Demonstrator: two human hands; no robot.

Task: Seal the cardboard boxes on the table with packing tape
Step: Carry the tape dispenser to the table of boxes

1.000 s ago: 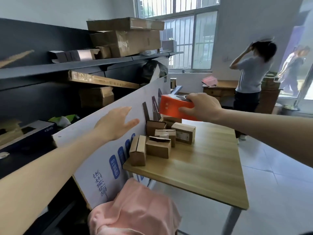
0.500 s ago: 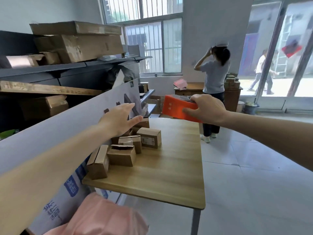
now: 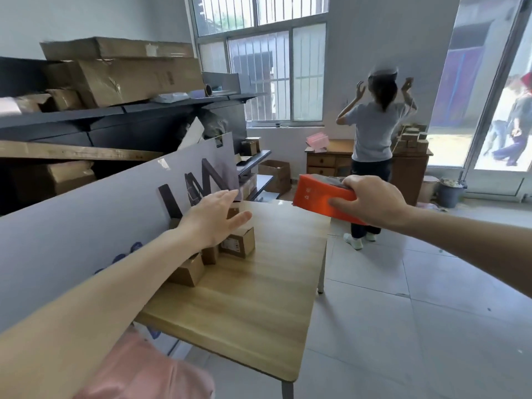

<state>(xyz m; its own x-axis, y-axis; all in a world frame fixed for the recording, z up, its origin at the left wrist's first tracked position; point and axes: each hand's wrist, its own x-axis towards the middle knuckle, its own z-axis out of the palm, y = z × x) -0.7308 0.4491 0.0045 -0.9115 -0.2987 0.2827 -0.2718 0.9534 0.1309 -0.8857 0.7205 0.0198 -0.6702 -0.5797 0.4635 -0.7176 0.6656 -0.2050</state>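
Pink cloth [image 3: 138,372], bottom-left corner, cut off by frame; what it covers is not shown. Next: pale signboard [image 3: 86,226] w/ dark lettering, leaned along the table's left edge; dark shelving [image 3: 172,106] w/ large cartons is seen behind it. Centre-left: left hand [image 3: 214,218], fingers straight and spread, nothing held, raised above the small cardboard boxes [image 3: 237,243]; contact w/ any box cannot be made out. These boxes are clustered on the wooden table [image 3: 244,318], far-left part, against the signboard, and partly hidden by the left forearm, so no count is given. A label is seen on one front box; no tape strip can be made out on any, and flap positions cannot be told. Centre-right: orange item [image 3: 315,197], gripped by right hand [image 3: 374,201] w/ fingers curled round its near end, held in air past the table's far-right corner, well apart from the boxes. It is judged to be the tape dispenser, but roll and blade are not visible. Progress is judged at start: tool in hand, no box sealed as far as shown, all sealing left. Background, right: second person [image 3: 374,133], back turned, blurred, by a wooden desk [image 3: 325,161].
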